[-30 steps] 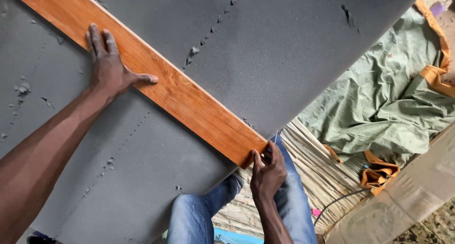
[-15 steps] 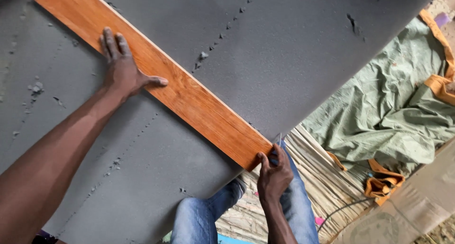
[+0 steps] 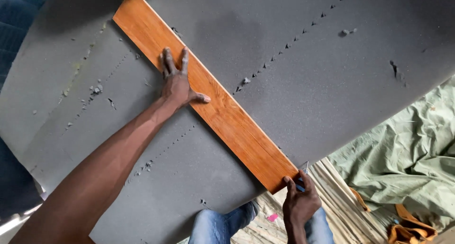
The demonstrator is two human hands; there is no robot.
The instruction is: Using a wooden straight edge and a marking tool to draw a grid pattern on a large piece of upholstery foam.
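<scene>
An orange wood-grain plank (image 3: 213, 104) lies diagonally on grey foam sheet (image 3: 332, 73); left hand (image 3: 177, 80) presses flat, right hand (image 3: 299, 201) pinches a small blade (image 3: 303, 169).

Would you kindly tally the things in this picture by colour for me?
Orange-brown: 1, the wooden plank under the left hand
Grey: 1, the foam sheet
Green: 1, the crumpled cloth
Metal: 1, the small blade by the right hand
Total: 4
</scene>
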